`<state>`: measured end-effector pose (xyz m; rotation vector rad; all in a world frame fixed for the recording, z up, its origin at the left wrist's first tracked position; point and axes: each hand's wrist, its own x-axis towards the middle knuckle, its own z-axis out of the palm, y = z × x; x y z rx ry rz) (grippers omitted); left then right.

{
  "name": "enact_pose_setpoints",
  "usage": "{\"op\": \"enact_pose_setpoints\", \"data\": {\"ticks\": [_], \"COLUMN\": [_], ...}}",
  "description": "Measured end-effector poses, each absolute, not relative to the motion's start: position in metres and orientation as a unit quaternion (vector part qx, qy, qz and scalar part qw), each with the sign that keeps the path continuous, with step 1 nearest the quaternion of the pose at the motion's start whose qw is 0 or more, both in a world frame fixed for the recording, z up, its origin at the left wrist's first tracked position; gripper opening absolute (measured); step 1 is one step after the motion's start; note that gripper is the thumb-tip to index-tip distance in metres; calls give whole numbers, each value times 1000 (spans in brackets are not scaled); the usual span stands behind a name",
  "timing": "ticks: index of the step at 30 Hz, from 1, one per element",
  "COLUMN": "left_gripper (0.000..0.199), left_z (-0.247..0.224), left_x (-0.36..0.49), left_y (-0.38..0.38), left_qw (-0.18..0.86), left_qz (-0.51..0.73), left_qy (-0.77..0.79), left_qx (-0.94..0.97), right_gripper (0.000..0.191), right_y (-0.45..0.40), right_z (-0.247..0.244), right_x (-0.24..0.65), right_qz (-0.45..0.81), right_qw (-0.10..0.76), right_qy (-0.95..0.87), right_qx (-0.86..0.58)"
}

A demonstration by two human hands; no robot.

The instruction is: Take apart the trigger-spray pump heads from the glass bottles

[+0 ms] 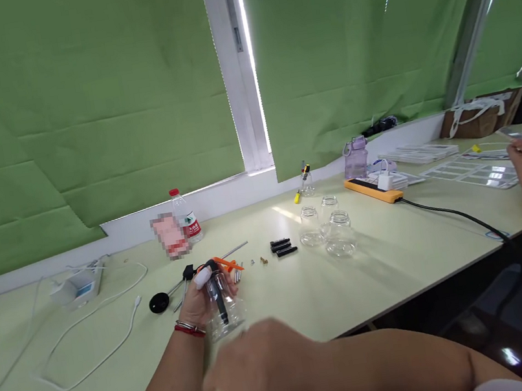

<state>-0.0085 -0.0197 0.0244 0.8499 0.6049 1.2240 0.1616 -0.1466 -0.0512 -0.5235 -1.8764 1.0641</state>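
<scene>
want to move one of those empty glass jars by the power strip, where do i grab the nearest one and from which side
Probably the front glass jar, taken around its narrow neck from above. It stands upright with its open mouth up, and the neck is slimmer than the round belly, so fingers close on it more easily. Two other jars stand close behind and to its left, so come from the near, table-edge side. The left hand already holds a small spray bottle.

Clear spray bottle [223, 312] with black-and-orange trigger head, upright above the pale-green table.

1 head-worn view looks forward and down across the table [399, 266], toward green blinds [82, 117]
</scene>
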Motion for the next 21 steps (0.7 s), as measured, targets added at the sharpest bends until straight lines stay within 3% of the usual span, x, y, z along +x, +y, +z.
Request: {"op": "enact_pose_setpoints", "data": {"ticks": [4,7,12,15,21], "left_gripper": [28,28,28,12,34], "left_z": [29,31,40,51,66], "left_x": [-5,2,12,15,31], "left_y": [-21,-23,-30,-37,-61], "left_qw": [671,649,610,544,456], "left_qz": [612,642,611,584,540], "left_qy": [229,188,216,336,483], "left_qx": [349,362,456,500,516], "right_gripper": [61,73,58,47,49], "right_y": [-77,-64,-63,-57,-57], "right_z": [13,23,17,16,17], "right_x": [182,185,187,200,227], "right_qz": [484,670,798,815,766], "right_qw": [469,434,417,371,344], "right_qy": [-668,-518,-382,-382,-464], "right_qx": [-317,-308,-208,-229,-282]}}
